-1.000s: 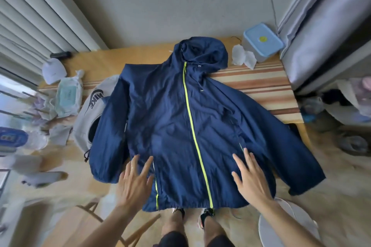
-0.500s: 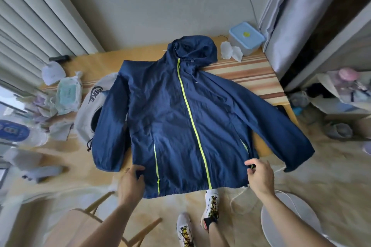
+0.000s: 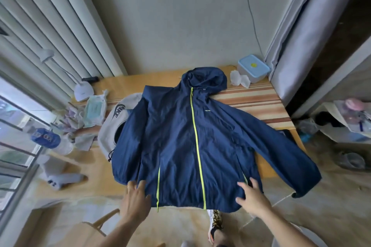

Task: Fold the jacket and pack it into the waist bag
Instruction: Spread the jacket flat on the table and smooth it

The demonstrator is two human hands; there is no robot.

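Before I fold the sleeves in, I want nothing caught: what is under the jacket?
The jacket overlaps a grey Nike bag on the wooden table. How far the bag reaches underneath is hidden.

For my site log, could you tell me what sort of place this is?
Probably a room in a home: a wooden table by a window, curtains on both sides, and a desk lamp among everyday clutter.

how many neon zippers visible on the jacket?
3 on the jacket: centre zipper from collar to hem, left pocket zipper near the left hand, right pocket zipper partly hidden in a fold.
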